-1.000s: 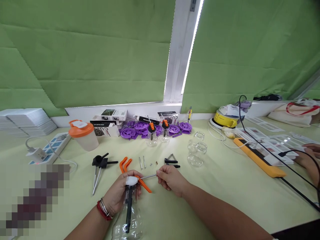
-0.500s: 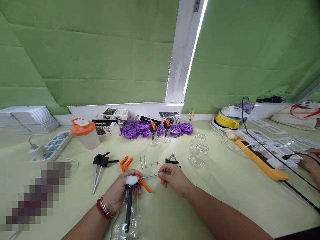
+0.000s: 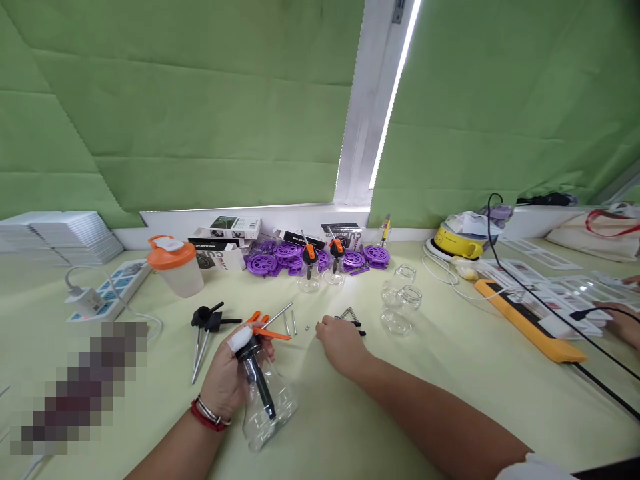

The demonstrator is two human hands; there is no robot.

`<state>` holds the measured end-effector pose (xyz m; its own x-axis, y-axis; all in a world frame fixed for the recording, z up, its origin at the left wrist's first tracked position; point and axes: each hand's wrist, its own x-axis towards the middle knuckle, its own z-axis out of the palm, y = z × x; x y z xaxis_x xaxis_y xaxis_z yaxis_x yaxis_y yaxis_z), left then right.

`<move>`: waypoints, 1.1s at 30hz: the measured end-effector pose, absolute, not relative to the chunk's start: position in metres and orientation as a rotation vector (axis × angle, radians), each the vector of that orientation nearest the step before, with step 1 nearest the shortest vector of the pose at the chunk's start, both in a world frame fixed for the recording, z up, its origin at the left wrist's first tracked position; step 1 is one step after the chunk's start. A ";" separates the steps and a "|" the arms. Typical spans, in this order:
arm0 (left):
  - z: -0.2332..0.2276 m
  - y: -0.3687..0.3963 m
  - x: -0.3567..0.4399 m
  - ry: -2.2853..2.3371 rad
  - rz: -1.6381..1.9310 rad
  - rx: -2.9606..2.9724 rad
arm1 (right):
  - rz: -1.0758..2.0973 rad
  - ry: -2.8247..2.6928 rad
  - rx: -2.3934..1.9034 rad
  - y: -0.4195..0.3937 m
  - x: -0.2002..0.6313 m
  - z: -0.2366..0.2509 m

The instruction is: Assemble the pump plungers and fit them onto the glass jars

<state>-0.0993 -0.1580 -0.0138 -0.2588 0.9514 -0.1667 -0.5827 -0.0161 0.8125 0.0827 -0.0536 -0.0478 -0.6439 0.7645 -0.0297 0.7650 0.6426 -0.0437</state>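
My left hand (image 3: pixel 227 377) grips a clear plastic bottle (image 3: pixel 267 407) by its neck, tilted to the right, with a black pump tube inside. An orange trigger lever (image 3: pixel 270 331) and a thin metal rod (image 3: pixel 279 314) stick out of its top. One finger of that hand wears a white wrap. My right hand (image 3: pixel 340 340) rests knuckles up on the pale green table (image 3: pixel 450 373), fingers curled near small loose parts (image 3: pixel 307 328) and a black piece with a spring (image 3: pixel 350 319). I cannot tell whether it holds anything.
Two metal pins (image 3: pixel 290 323), a black pump head with rods (image 3: pixel 207 323), empty clear jars (image 3: pixel 400 303), purple reels (image 3: pixel 290 257), assembled bottles (image 3: pixel 310 267), an orange-lidded cup (image 3: pixel 176 265), boxes, a power strip (image 3: pixel 107 293) and an orange tool (image 3: pixel 523 320) lie around. Another person's hand (image 3: pixel 625 320) is at far right.
My right hand let go of the metal rod and dropped to the table near the small parts. My left hand tilted the bottle rightward, swinging the rod up and away.
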 end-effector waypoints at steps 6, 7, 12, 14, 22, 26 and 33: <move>-0.009 -0.156 -0.100 1.008 1.637 0.469 | -0.456 2.920 1.547 -0.063 0.093 -0.032; -0.008 -0.157 -0.099 1.006 1.656 0.460 | -0.686 2.962 1.576 -0.070 0.096 -0.028; -0.008 -0.163 -0.084 0.999 1.733 0.461 | -2.676 1.832 1.065 -0.123 0.104 -0.017; -0.012 -0.166 -0.080 1.025 1.707 0.558 | -2.930 1.375 0.916 -0.139 0.104 -0.017; -0.019 -0.174 -0.084 1.414 1.519 1.225 | -2.797 1.899 1.367 -0.140 0.118 -0.017; -0.012 -0.179 -0.082 1.417 1.550 1.354 | -2.173 2.669 1.308 -0.138 0.131 -0.012; -0.009 -0.179 -0.068 1.425 1.518 1.067 | -0.889 3.550 0.877 -0.128 0.141 -0.008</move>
<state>-0.0684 -0.1787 -0.0089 -0.3425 0.9373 0.0642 0.0049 -0.0666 0.9978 0.1415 -0.1283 -0.0084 -0.7146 0.5361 0.4495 0.2609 0.8004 -0.5397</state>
